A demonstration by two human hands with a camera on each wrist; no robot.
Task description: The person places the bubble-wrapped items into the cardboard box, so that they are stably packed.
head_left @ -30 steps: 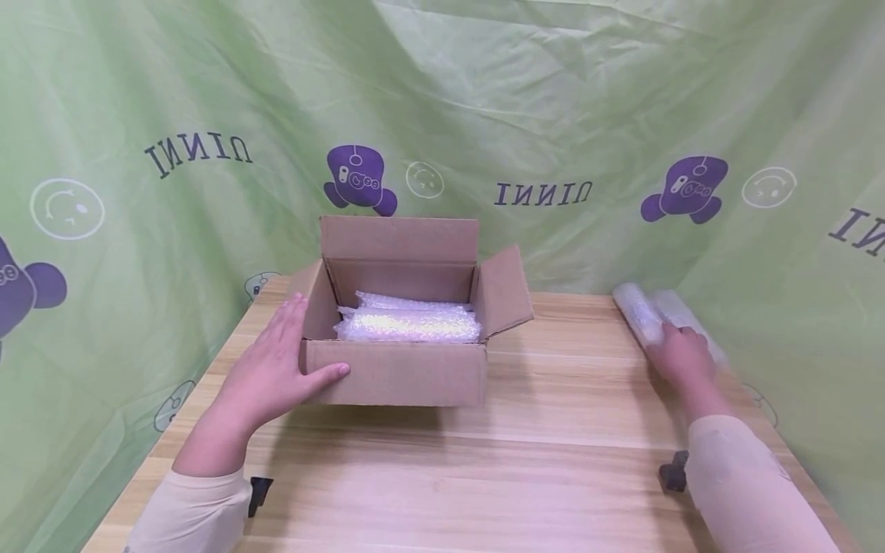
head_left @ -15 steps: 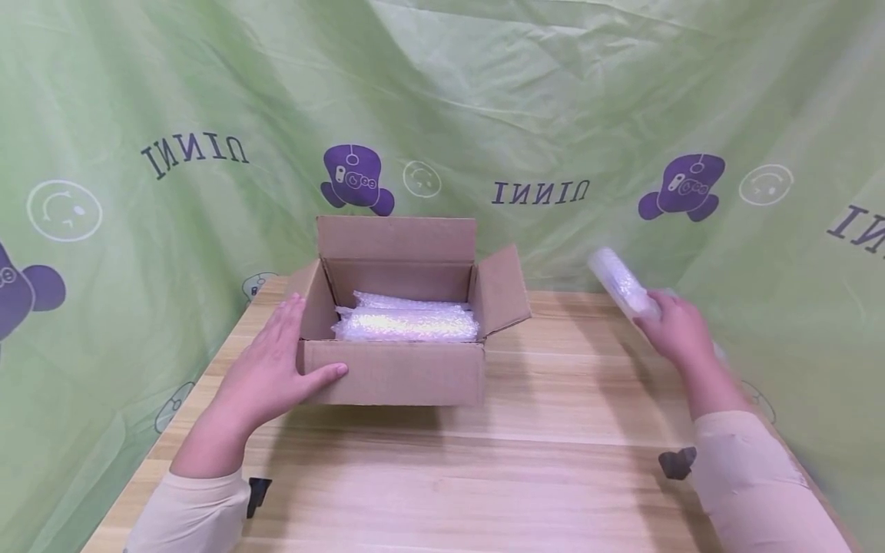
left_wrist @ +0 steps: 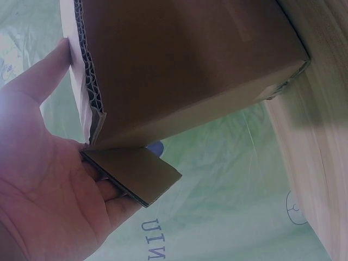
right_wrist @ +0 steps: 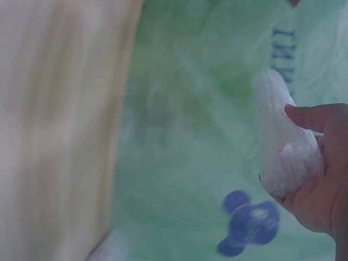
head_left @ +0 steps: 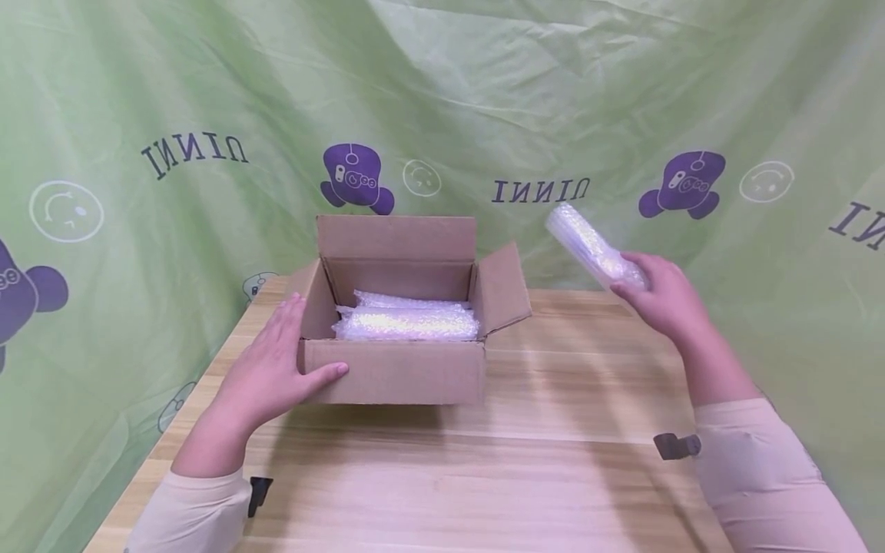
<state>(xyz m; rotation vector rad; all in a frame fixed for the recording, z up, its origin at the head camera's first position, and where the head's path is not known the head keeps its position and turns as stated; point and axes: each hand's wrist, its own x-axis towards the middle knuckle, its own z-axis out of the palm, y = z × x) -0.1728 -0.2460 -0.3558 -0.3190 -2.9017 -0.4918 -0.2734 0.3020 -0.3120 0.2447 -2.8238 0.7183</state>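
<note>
A cardboard box [head_left: 394, 372] stands on the table with its flaps up or folded outward. Inside it lie bubble wrap rolls [head_left: 408, 322], one in front of another. My left hand [head_left: 266, 369] rests at the box's left front corner. Its thumb lies on the front flap, and its fairly straight fingers sit behind the small side flap [left_wrist: 133, 174]. Raised to the right of the box, my right hand [head_left: 664, 299] grips another bubble wrap roll [head_left: 588, 246] by its near end. In the right wrist view, the thumb presses the crinkled clear roll [right_wrist: 288, 147] against the fingers.
A wooden table [head_left: 442, 484] spans the space beneath both arms. Green printed cloth [head_left: 553, 77] hangs behind and along both sides. The box's right flap [head_left: 508, 288] sticks out toward my right hand. Black clips [head_left: 259, 495] show by the sleeves.
My right hand has lifted the bubble wrap roll off the table's back right and moved it up and left. The left hand and box have stayed put.
</note>
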